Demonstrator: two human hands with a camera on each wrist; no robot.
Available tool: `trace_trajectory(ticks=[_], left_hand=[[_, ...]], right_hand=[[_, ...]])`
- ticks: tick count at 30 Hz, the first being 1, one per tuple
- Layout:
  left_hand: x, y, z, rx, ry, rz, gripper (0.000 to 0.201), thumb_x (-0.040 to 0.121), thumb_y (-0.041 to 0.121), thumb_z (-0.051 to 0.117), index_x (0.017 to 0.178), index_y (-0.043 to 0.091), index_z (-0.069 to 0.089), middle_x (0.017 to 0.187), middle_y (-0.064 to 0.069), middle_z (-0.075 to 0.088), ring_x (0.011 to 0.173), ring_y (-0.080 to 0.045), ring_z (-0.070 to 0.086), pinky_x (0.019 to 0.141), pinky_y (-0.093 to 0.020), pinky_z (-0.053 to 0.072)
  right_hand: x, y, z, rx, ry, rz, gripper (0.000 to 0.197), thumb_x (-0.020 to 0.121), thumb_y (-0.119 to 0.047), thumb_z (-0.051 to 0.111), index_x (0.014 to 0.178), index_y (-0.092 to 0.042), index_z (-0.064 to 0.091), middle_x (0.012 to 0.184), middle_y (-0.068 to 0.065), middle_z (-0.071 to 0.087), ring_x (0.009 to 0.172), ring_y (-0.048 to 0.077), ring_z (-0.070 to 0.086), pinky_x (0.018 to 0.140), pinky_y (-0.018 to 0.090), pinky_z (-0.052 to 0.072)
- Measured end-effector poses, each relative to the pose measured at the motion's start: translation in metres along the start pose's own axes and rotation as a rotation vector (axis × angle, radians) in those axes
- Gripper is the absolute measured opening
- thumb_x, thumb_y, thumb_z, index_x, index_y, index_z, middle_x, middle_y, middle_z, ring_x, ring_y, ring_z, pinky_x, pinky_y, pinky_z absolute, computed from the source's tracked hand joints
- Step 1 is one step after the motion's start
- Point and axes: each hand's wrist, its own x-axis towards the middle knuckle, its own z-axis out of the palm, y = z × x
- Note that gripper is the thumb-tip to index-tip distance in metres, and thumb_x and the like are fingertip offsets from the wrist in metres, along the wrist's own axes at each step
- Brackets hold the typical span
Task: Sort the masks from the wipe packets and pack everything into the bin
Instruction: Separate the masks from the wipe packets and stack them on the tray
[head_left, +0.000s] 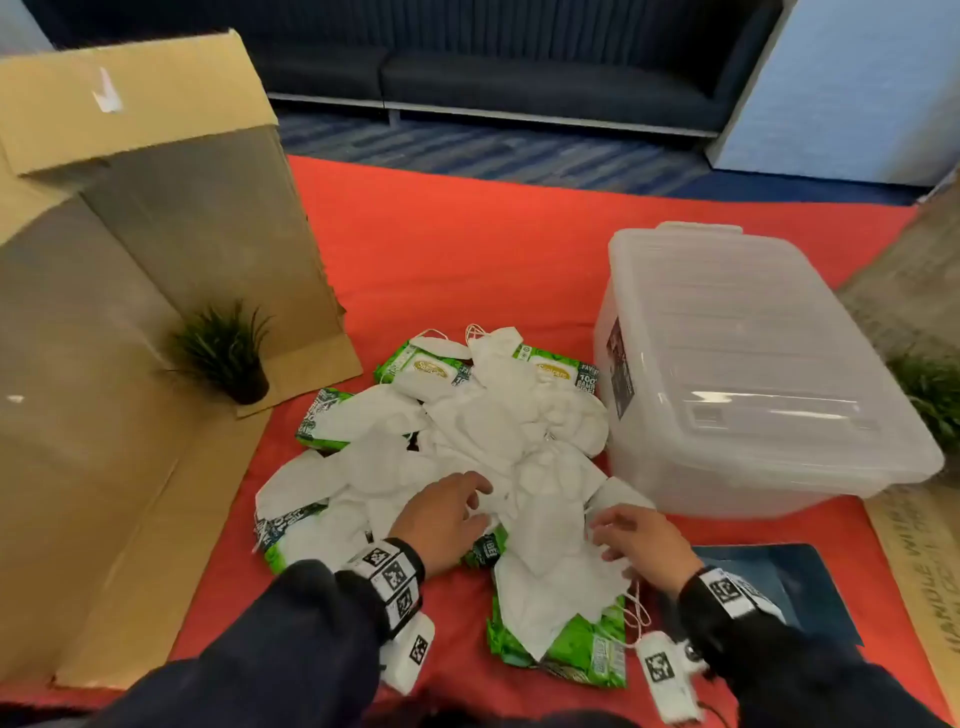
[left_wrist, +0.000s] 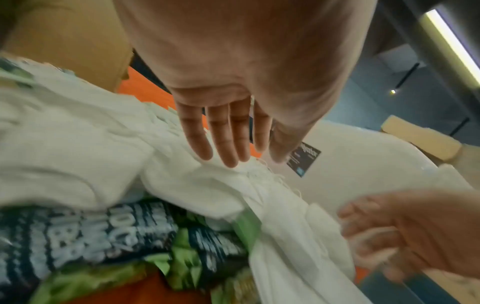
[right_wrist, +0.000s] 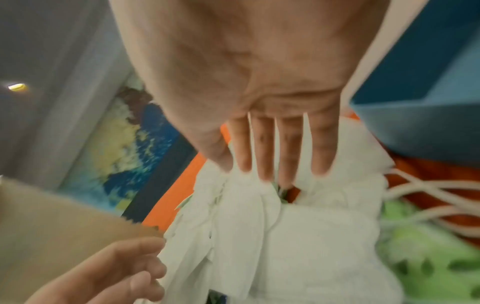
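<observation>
I'm reaching both hands, fingers straight and holding nothing, onto the masks (head_left: 488, 441) heaped over the green wipe packets (head_left: 582, 644) at six o'clock on the red worktop (head_left: 467, 234). My left hand (head_left: 441, 519) is touching them; my right hand (head_left: 641, 540) is brushing their edge. They're looking light and floppy, so I'm favouring pinching folds. The lidded bin (head_left: 753, 374) is sitting at two o'clock.

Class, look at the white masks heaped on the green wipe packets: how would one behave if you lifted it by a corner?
The masks look thin and creased, so probably floppy and light. Their loose ear loops lie tangled, so one may drag its neighbours along.
</observation>
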Motion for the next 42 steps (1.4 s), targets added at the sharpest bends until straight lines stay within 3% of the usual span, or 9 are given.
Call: trace_trajectory(ticks=[4,8,13,18,24,27,33,38,42], left_hand=[[-0.002,0.025,0.044,0.146,-0.106,0.212,0.062,0.089,0.047,0.064,0.145,0.034,0.042,0.134,0.006,0.048,0.119,-0.016,0.052,0.1,-0.039,0.047],[0.001,0.019,0.082,0.518,-0.321,0.465,0.106,0.074,0.061,0.076,0.157,0.043,0.013,0.168,-0.007,0.013,0.151,-0.032,0.016,0.121,-0.055,0.021],[0.026,0.015,0.072,0.672,-0.382,0.486,0.081,0.082,0.052,0.071,0.153,0.038,0.033,0.166,-0.011,0.017,0.148,-0.035,0.017,0.116,-0.056,0.022],[0.066,0.009,0.028,0.628,-0.149,0.34,0.047,0.091,0.022,0.059,0.138,0.023,0.053,0.135,-0.006,0.049,0.122,-0.031,0.047,0.094,-0.044,0.041],[0.085,-0.018,-0.028,0.452,0.074,0.112,0.049,0.094,0.029,0.06,0.143,0.027,0.054,0.141,-0.003,0.05,0.121,-0.028,0.051,0.097,-0.041,0.043],[0.061,0.003,-0.018,0.198,0.218,0.28,0.041,0.09,0.032,0.066,0.13,0.026,0.062,0.128,0.001,0.054,0.111,-0.022,0.053,0.091,-0.039,0.045],[0.019,0.037,0.053,0.424,-0.309,0.142,0.05,0.087,0.061,0.059,0.124,0.029,0.053,0.115,0.002,0.065,0.104,-0.023,0.064,0.084,-0.036,0.05],[0.036,0.033,0.068,0.455,-0.171,-0.077,0.082,0.077,0.081,0.056,0.135,0.027,0.034,0.121,0.0,0.058,0.107,-0.025,0.063,0.078,-0.037,0.05],[0.058,0.033,0.063,0.396,-0.19,-0.112,0.088,0.078,0.041,0.079,0.148,0.031,0.028,0.131,-0.005,0.04,0.107,-0.026,0.059,0.085,-0.038,0.055]], right_hand=[[0.015,0.01,0.008,0.008,0.532,0.102,0.013,0.085,-0.011,0.072,0.094,-0.021,0.069,0.094,0.008,0.071,0.093,0.033,0.068,0.077,0.033,0.048],[0.021,0.022,0.019,0.068,0.682,0.134,0.048,0.076,-0.002,0.076,0.122,-0.003,0.064,0.121,0.025,0.06,0.11,0.042,0.06,0.095,0.044,0.05],[0.036,0.018,0.022,0.078,0.585,0.193,0.066,0.076,-0.001,0.078,0.137,-0.003,0.053,0.131,0.022,0.06,0.12,0.039,0.06,0.098,0.037,0.046],[0.028,0.01,0.01,-0.083,0.489,0.153,0.02,0.083,-0.017,0.075,0.104,-0.017,0.077,0.097,0.007,0.075,0.092,0.028,0.067,0.076,0.028,0.043],[-0.029,-0.014,-0.012,0.428,0.567,-0.046,0.007,0.093,-0.01,0.071,0.098,-0.015,0.071,0.09,0.003,0.078,0.084,0.021,0.073,0.078,0.044,0.06],[-0.061,-0.009,-0.014,0.602,0.542,-0.035,0.012,0.096,-0.007,0.065,0.107,-0.008,0.071,0.102,0.012,0.077,0.093,0.03,0.07,0.085,0.047,0.054],[-0.074,0.021,-0.003,0.791,0.544,0.135,0.012,0.099,-0.006,0.06,0.108,-0.012,0.065,0.108,0.015,0.073,0.094,0.032,0.067,0.074,0.045,0.055],[-0.07,0.038,-0.006,0.809,0.414,0.167,0.027,0.095,0.001,0.061,0.117,-0.015,0.063,0.113,0.017,0.074,0.103,0.039,0.071,0.077,0.06,0.061],[-0.07,0.051,-0.02,0.831,0.282,0.197,0.037,0.094,0.005,0.059,0.123,-0.017,0.065,0.117,0.014,0.074,0.106,0.039,0.071,0.081,0.065,0.058]])
